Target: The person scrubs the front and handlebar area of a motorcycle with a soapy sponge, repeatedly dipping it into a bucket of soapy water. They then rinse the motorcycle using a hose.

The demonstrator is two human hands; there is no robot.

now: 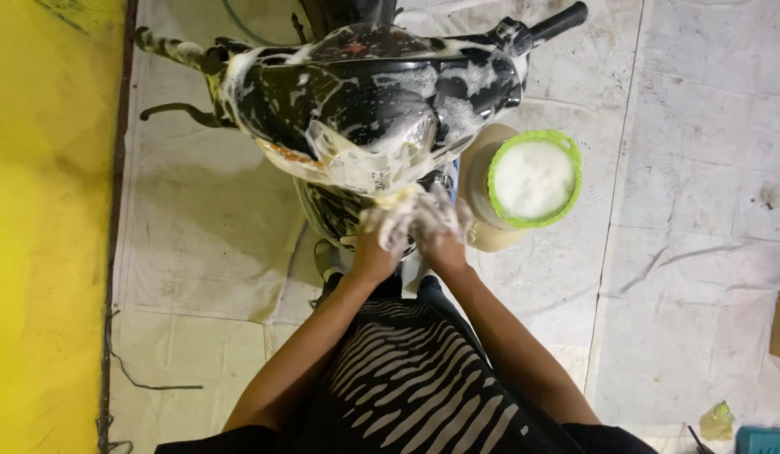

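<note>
Motorcycle front (365,92) at upper centre is already lathered; left hand (382,231) and right hand (436,223), closed on a foamy sponge (403,202), scrub lower.

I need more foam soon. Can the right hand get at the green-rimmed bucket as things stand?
Probably yes: the right hand is just beside the green-rimmed bucket, whose open top shows foam, with nothing between them.

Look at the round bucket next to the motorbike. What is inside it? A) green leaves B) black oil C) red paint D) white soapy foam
D: the green-rimmed bucket beside the soapy motorbike is filled to the top with white foam.
</note>
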